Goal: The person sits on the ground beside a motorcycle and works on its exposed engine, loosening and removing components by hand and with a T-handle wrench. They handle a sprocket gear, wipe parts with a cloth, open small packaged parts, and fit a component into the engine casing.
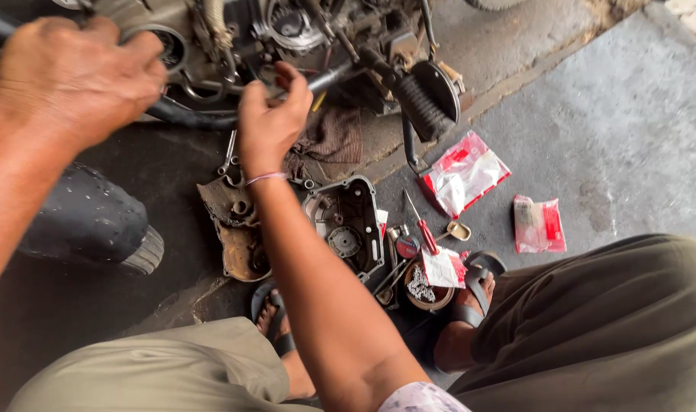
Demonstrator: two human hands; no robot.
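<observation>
A: Grey concrete floor (622, 130) is lying under everything. Entry one, hands: the left hand (73, 72) is curling down over a dark round metal part of the motorcycle engine (302, 34), fingers bent together; whether it is gripping anything I cannot tell.

B: And the right hand (270, 122)?

A: Fingers closing together against the thumb at a slim black metal rod (329, 76) jutting from the engine. It seems to be pinching the rod, though the contact itself is hidden. A thin pale band (265, 178) is circling that wrist.

B: Entry two, containers?

A: A small round brown bowl (432, 297) is sitting on the floor between the two sandalled feet, holding a heap of small silvery metal bits, with a red-and-white paper packet (445, 268) lying across its rim. A red-handled screwdriver (422, 229) is lying just beside it.

B: Bags?

A: Two red-and-white plastic bags (464, 174), well apart from the hands, are lying flat; contents unclear.

B: Covers?

A: A black engine cover (348, 229) is lying inside-up, next to a rusty brown cover (237, 229).
</observation>
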